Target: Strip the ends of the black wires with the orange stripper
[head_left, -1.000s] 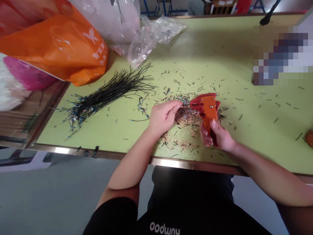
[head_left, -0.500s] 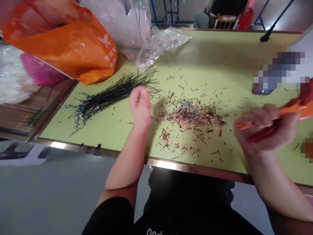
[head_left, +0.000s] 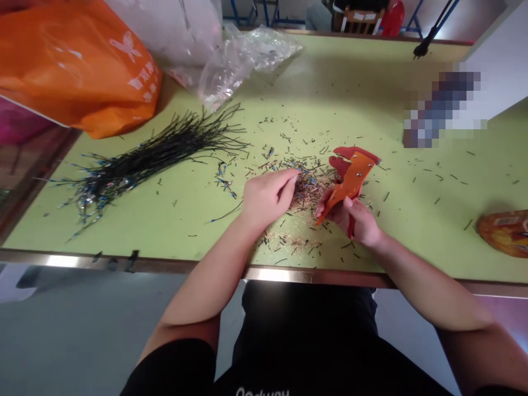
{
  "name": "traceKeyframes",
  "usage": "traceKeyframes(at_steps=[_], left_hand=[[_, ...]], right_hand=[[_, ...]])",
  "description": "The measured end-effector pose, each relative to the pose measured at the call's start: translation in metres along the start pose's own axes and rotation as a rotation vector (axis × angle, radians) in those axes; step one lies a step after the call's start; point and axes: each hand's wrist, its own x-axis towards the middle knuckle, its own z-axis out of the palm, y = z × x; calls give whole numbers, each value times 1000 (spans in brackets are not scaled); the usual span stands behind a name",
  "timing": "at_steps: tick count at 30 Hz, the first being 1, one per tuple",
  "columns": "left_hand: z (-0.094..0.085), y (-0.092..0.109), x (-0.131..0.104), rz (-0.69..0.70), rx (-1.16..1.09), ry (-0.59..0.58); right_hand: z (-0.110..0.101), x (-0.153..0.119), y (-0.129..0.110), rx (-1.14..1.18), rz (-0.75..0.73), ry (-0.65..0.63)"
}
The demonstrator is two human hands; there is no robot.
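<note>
My left hand (head_left: 270, 199) is closed in a pinch above the left part of the scrap pile (head_left: 307, 190), with a thin black wire (head_left: 229, 214) trailing out below it to a blue tip on the table. To its right, my right hand (head_left: 357, 217) is wrapped round the handles of an orange and red wire stripper (head_left: 353, 175), whose jaws point up and away. The tool and my left hand are apart. A bundle of black wires (head_left: 160, 151) with blue tips lies on the left of the green table.
An orange bag (head_left: 82, 71) and crumpled clear plastic (head_left: 247, 55) sit at the back left. A blurred-out dark object (head_left: 443, 107) rests by a white panel at the right. An orange packet (head_left: 505, 234) lies at the right edge; a black plug (head_left: 421, 49) hangs behind.
The view has shifted right. My right hand has brought the wire stripper in from the right to the pile, and my left hand has moved right to beside the pile, with a wire showing.
</note>
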Motion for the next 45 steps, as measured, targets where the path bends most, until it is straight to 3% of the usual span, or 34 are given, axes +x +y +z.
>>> traceKeyframes(at_steps=[9,18,23,36,45], left_hand=[[-2,21,-2,202,55,34],[0,26,-2,246,0,-9],[-1,31,-2,311,-44,51],[-6,34,0,349,-66,76],[-7,33,-5,316,-125,13]], right_hand=[[3,4,-1,11,32,19],[2,1,1,-47,40,32],[1,0,4,-36,-8,36],[4,-2,4,-88,-9,81],[3,-1,5,-78,10,118]])
